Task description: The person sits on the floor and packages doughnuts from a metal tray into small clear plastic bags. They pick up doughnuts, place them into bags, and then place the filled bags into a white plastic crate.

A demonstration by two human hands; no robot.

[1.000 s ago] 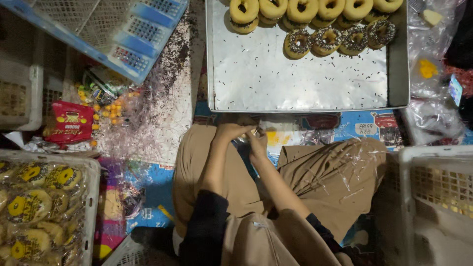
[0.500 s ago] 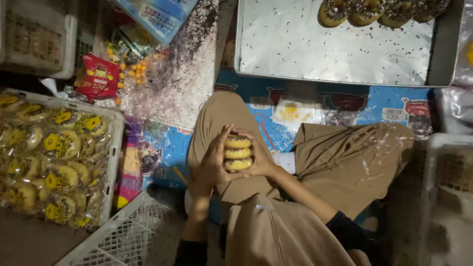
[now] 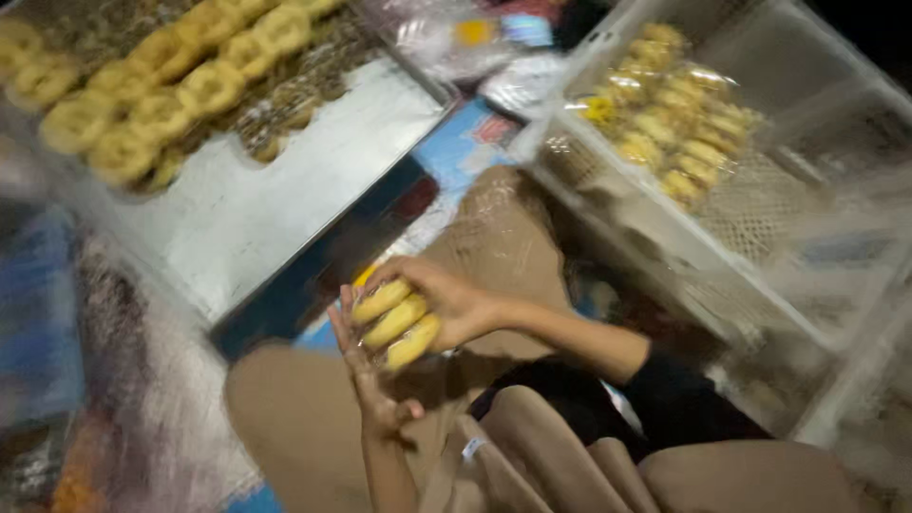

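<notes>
Since half a second ago, view has swung; right hand (image 3: 446,299) now grips the stack of three yellow donuts (image 3: 396,323) over the lap, left hand (image 3: 366,366) open beside it, near the metal tray (image 3: 285,190)

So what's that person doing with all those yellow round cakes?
A person sitting on the floor holds a small stack of three yellow ring-shaped pastries over their lap. The right hand grips the stack from the side, and the left hand steadies it with open fingers. A big flat metal tray with more yellow rings lies in front, and a white plastic crate of bagged pastries stands to the right. The picture is blurry.
</notes>
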